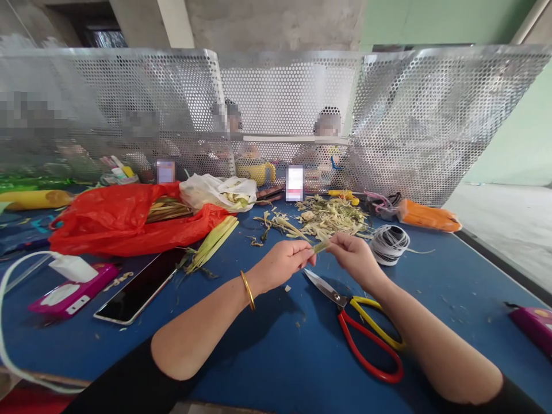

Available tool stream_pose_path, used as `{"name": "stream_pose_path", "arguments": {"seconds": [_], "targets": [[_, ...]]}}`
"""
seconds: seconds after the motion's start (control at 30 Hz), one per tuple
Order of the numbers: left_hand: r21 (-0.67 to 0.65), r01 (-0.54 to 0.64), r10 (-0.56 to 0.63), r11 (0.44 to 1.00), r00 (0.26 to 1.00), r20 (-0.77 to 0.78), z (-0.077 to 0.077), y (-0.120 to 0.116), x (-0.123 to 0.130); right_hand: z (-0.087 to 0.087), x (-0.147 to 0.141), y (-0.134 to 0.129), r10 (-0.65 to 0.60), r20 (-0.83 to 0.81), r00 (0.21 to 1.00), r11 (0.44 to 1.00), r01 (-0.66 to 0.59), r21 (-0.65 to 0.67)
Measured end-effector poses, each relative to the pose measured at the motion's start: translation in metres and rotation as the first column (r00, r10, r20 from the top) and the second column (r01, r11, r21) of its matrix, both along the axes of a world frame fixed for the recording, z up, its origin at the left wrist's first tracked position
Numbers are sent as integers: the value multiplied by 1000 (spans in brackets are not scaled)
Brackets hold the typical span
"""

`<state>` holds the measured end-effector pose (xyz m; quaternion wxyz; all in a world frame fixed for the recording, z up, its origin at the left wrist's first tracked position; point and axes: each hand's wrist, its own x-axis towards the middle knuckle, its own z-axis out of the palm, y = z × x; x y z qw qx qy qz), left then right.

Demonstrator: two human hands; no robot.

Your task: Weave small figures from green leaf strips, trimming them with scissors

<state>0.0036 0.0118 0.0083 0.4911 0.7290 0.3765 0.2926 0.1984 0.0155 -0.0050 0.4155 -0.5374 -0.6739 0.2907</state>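
My left hand (291, 256), with a gold bangle at the wrist, pinches one end of a short pale green plant strip (319, 247). The other end is between the fingertips of my right hand (351, 253). Both hands are above the blue table, and the strip's ends are hidden by my fingers. Just below them lie open scissors (340, 302) with one red and one yellow handle. Behind my hands is a loose pile of pale plant scraps (334, 215). A spool of grey-white ribbon (389, 244) stands right of my right hand.
At left lie a red plastic bag (112, 221) of dry stalks, a bundle of green stalks (215, 241), a dark phone (140, 287) and a magenta power strip (73, 290) with a white plug. An orange packet (429, 215) sits right. A perforated metal screen (288, 95) closes the back; people sit beyond.
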Motion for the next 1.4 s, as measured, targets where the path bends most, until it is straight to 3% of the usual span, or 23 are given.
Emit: {"name": "stream_pose_path", "arguments": {"seconds": [0.1,0.2,0.27,0.33,0.43,0.5,0.57,0.67,0.73,0.8,0.87,0.97,1.23,1.4], "targets": [[204,-173,193,964,978,-80,-1,5,-1,-3,-9,-6,29,94,995,998,-33,44],[422,-242,341,874,923,-176,-4,8,-2,3,-17,-19,90,308,947,967,-157,199],[524,-181,352,832,903,-247,-7,7,-2,9,-20,-27,143,461,876,917,-292,271],[558,-36,275,829,895,-351,-9,5,-1,14,-18,-30,174,538,825,883,-372,285],[507,195,61,839,894,-444,-6,3,-1,18,-10,-24,172,449,877,911,-315,266],[469,255,-50,845,912,-406,-1,3,-3,17,-5,-16,202,279,939,952,-255,167],[444,216,-70,870,944,-323,4,3,-4,13,-4,-10,258,34,966,966,-258,-7],[424,60,32,903,978,-206,7,5,-4,5,-10,-9,251,-256,933,935,-303,-185],[420,-46,126,906,978,-166,5,6,-4,1,-17,-14,215,-185,959,961,-242,-135],[410,-131,204,902,969,-140,2,8,-3,-2,-24,-21,172,47,984,984,-174,35],[387,-183,245,904,962,-117,0,8,-2,-3,-29,-29,119,272,955,962,-179,206],[350,-201,245,915,965,-88,-1,8,-2,-3,-32,-35,64,455,888,924,-225,309],[167,-153,153,974,988,14,-6,10,-2,-5,-29,-34,18,506,862,918,-215,332],[276,-198,203,941,979,9,-6,10,-2,-4,-27,-33,4,501,865,907,-215,363]]}}
